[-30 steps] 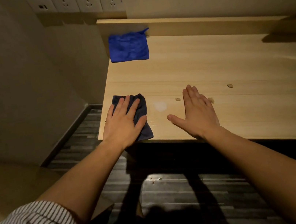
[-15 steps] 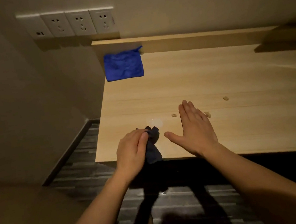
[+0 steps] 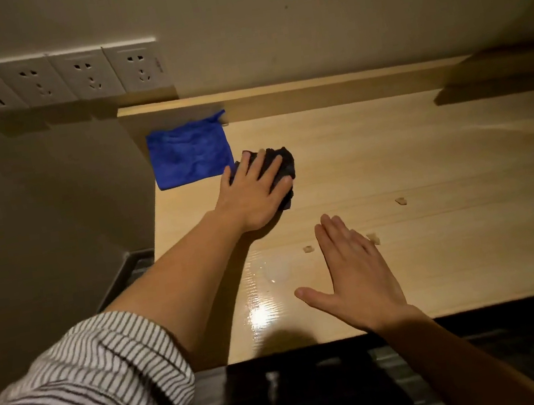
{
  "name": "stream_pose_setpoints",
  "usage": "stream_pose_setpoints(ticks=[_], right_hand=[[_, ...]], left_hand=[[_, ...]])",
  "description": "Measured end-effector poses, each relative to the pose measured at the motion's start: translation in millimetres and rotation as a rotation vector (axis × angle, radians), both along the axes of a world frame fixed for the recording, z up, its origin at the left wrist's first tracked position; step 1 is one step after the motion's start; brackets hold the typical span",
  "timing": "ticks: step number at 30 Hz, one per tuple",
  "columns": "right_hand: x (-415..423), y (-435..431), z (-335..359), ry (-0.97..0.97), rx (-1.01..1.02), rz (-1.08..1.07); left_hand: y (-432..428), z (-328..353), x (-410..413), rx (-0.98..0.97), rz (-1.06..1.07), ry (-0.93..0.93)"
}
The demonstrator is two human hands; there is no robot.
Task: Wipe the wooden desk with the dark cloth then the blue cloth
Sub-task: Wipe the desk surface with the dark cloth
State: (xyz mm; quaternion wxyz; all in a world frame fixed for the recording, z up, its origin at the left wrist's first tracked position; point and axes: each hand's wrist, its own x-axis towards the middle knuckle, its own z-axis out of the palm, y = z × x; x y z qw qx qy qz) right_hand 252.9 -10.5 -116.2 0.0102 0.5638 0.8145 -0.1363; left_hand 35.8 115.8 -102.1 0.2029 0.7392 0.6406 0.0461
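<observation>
The wooden desk (image 3: 425,161) fills the middle of the head view. My left hand (image 3: 254,194) presses flat on the bunched dark cloth (image 3: 282,163), far forward on the desk's left part. Just left of it, almost touching, the blue cloth (image 3: 189,155) lies spread in the back left corner. My right hand (image 3: 355,272) rests flat on the desk near the front edge, fingers apart, holding nothing. A wet, shiny patch (image 3: 268,289) sits left of that hand.
Small crumbs (image 3: 400,201) (image 3: 308,249) (image 3: 374,238) lie on the desk near my right hand. A raised wooden back ledge (image 3: 312,95) runs along the wall. Wall sockets (image 3: 83,75) sit above the left corner. The desk's left edge drops to the floor (image 3: 137,270).
My left hand has carried the dark cloth from the front edge forward to beside the blue cloth. The right hand has stayed flat on the desk. The camera has leaned closer.
</observation>
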Motion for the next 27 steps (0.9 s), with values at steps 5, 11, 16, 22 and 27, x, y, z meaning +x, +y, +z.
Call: stream_pose_setpoints(ticks=[5, 11, 16, 22, 27], right_hand=[[0, 4, 15, 0.109, -0.077, -0.043], [-49, 82, 47, 0.335, 0.127, 0.025], [-103, 157, 25, 0.175, 0.089, 0.255], [-93, 192, 15, -0.026, 0.038, 0.314], [-93, 190, 10, -0.108, 0.003, 0.307]], left_hand=[[-24, -1, -25, 0.134, 0.079, -0.096], [-95, -11, -88, 0.065, 0.239, 0.072], [-107, -28, -89, 0.035, 0.224, 0.164], [-104, -29, -89, 0.051, 0.228, 0.16], [-102, -28, -89, 0.046, 0.237, 0.166]])
